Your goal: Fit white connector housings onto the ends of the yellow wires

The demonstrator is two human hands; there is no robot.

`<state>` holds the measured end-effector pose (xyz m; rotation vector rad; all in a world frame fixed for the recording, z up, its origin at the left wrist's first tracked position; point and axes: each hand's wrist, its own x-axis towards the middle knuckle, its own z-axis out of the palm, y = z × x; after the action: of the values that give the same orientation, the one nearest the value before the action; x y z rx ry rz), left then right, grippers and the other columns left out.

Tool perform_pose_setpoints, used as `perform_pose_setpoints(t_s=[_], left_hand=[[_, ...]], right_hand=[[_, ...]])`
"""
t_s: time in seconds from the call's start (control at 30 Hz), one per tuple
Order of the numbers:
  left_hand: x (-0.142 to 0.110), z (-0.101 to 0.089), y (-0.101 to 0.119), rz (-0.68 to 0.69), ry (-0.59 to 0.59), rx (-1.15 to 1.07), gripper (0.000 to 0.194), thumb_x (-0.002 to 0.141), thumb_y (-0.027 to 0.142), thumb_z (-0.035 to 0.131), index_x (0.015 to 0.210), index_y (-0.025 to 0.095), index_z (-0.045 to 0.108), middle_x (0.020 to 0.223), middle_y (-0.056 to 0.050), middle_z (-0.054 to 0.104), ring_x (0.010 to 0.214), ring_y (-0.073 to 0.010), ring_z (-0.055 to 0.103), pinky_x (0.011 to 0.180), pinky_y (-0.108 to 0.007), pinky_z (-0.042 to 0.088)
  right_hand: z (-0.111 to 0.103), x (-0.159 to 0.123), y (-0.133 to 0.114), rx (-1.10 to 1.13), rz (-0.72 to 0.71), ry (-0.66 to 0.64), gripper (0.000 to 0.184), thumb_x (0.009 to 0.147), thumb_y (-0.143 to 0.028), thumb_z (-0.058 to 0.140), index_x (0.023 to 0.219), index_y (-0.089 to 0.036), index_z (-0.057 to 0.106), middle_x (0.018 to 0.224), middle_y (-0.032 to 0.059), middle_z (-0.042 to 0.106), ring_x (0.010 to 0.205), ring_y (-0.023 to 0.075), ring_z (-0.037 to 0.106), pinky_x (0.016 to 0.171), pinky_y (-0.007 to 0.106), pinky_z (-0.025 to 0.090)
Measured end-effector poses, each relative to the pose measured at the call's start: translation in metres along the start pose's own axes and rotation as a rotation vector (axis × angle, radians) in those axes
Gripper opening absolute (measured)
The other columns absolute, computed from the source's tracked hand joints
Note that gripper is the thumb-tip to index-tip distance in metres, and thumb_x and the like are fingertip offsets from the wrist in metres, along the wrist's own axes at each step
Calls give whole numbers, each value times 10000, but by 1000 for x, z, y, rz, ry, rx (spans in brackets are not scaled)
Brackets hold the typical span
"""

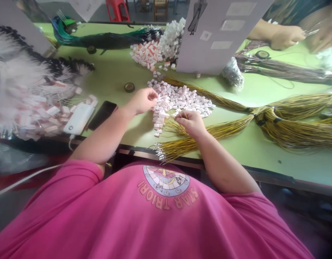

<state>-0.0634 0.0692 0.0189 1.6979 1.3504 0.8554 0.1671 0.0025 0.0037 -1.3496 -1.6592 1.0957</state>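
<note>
My left hand (144, 100) is at the left edge of a heap of small white plastic connectors (182, 97), thumb and fingers pinched together. Whatever is between its fingertips is too small to make out. Just right of a short row of connectors (158, 122), my right hand (192, 123) is closed in a pinch on a thin yellow wire. Loose yellow wires (174, 126) fan out beneath it. Below my right wrist lies a bundle of yellow and dark wires (220, 132), its silvery tips (160, 151) pointing left near the table edge.
A white power bank (79, 118) and a dark phone (103, 115) lie left of my arm. Tape (129, 87) sits behind my left hand. An upright panel (209, 36) stands at the back. Another person's hand (287, 37) works at the far right. Connectors and white fluff crowd the left.
</note>
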Motion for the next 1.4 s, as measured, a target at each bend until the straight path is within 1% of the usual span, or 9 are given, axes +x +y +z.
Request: perform_pose_setpoints(t_s=[0.07, 0.13, 0.33, 0.5, 0.67, 0.87, 0.97, 1.1, 1.4], left_hand=[[-18, 12, 19, -45, -125, -211, 187, 675, 92, 717, 844, 148, 660, 792, -40, 629, 674, -116, 544, 659, -266, 443], [-33, 25, 26, -100, -187, -385, 159, 690, 91, 711, 836, 133, 663, 753, -31, 629, 615, -92, 543, 601, -243, 446], [-44, 51, 7, -230, -163, -690, 195, 680, 80, 724, 856, 141, 665, 684, 12, 612, 536, -51, 541, 532, -194, 452], [-43, 55, 3, -244, -156, -701, 189, 691, 85, 721, 860, 134, 650, 696, 13, 624, 587, -61, 590, 615, -210, 508], [-42, 56, 3, -221, -172, -705, 166, 706, 76, 699, 853, 135, 652, 705, 10, 626, 592, -62, 591, 615, -213, 513], [-43, 56, 5, -226, -147, -629, 183, 661, 63, 720, 822, 135, 672, 702, 1, 650, 596, -72, 593, 611, -220, 513], [-44, 57, 8, -234, -131, -573, 191, 634, 97, 757, 808, 131, 685, 683, -4, 661, 598, -88, 602, 610, -236, 515], [-46, 61, 15, -221, -145, -522, 222, 603, 156, 805, 793, 111, 700, 696, -21, 682, 609, -103, 619, 637, -265, 524], [-47, 61, 26, -281, -140, -595, 127, 664, 67, 750, 772, 96, 689, 650, -10, 678, 574, -75, 621, 652, -243, 532]], right_hand=[[0, -1, -1, 12, -2, -8, 142, 670, -283, 605, 664, -153, 660, 583, -11, 589, 584, 114, 489, 613, 284, 393], [-1, -3, -1, 19, -22, -20, 163, 688, -303, 606, 680, -154, 670, 596, -9, 596, 590, 113, 487, 616, 282, 394], [2, -5, 1, -52, -75, 21, 240, 716, -377, 621, 672, -145, 666, 602, -3, 583, 607, 116, 478, 607, 272, 384], [6, -6, 3, -144, -83, 112, 182, 707, -313, 610, 627, -151, 636, 544, -21, 532, 563, 102, 436, 562, 255, 343], [7, -5, 3, -174, -75, 26, 150, 712, -256, 566, 686, -143, 660, 602, -4, 574, 604, 112, 475, 606, 261, 367], [3, -3, -3, -186, 27, -83, 250, 771, -321, 518, 699, -132, 665, 529, -24, 476, 541, 97, 407, 550, 256, 324], [2, -4, -5, -130, 44, -110, 273, 788, -348, 511, 726, -130, 663, 548, -22, 489, 543, 94, 402, 549, 251, 321], [5, -4, -3, -188, -6, -80, 261, 779, -361, 539, 680, -138, 631, 587, -8, 523, 593, 107, 432, 581, 253, 330], [10, -5, 1, -281, -85, 18, 196, 763, -303, 529, 686, -154, 632, 582, -2, 547, 582, 118, 445, 589, 255, 343]])
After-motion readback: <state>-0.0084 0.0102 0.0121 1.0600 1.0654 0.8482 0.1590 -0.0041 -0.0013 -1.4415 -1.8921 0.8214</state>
